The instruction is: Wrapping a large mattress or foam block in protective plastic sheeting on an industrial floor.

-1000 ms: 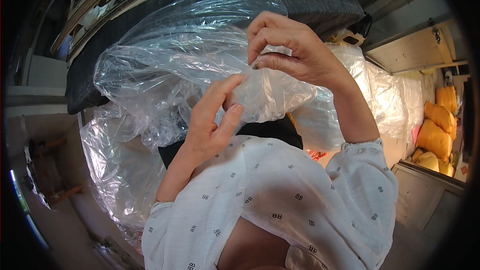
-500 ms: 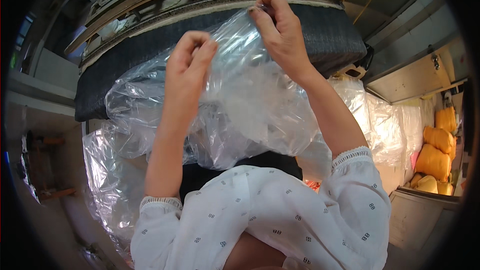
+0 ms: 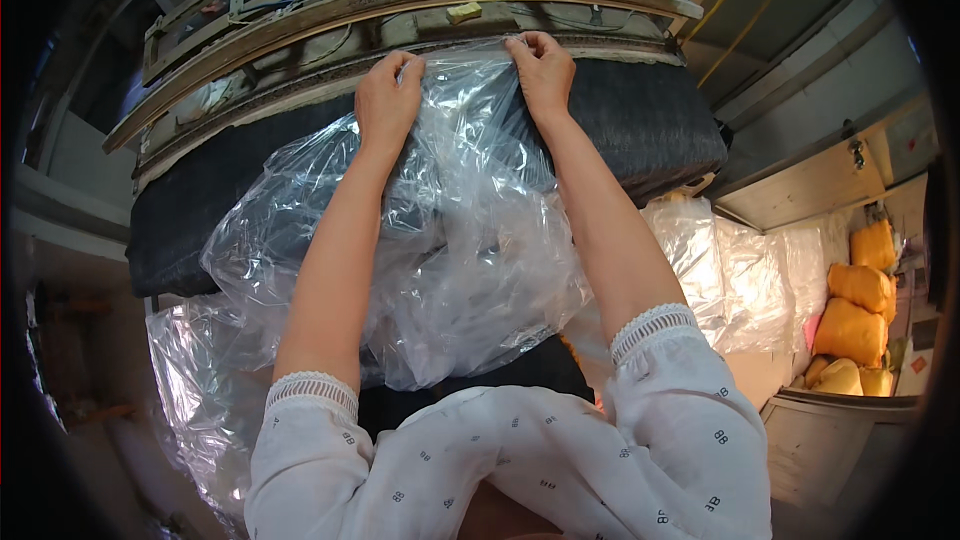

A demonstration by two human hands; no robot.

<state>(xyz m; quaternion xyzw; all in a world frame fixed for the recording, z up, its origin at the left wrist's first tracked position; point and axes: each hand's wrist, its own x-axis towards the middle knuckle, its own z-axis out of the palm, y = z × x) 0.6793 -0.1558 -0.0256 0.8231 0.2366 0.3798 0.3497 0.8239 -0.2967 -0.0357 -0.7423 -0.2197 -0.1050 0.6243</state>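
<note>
A large sheet of clear plastic film (image 3: 470, 170) hangs from both my hands and drapes in crumpled folds toward my lap. My left hand (image 3: 390, 100) pinches its upper edge, fingers closed. My right hand (image 3: 543, 73) pinches the same edge a short way to the right, with the film stretched between them. Both hands are at the far side of a padded black surface (image 3: 630, 120), close to a long dark strip (image 3: 300, 83) at the foot of a machine frame. Whether the film is a flat sheet or a bag, I cannot tell.
A wooden bar (image 3: 330, 8) runs across the machine, with a small yellow block (image 3: 464, 13) behind the strip. More clear film (image 3: 200, 390) hangs at the left, and stacked film (image 3: 745, 275) lies at the right. Orange bundles (image 3: 855, 325) are piled far right.
Both hands have moved forward and lower toward the machine strip, carrying the film edge along. The film now lies straighter between them. The head view has shifted, showing more of the machine frame.
</note>
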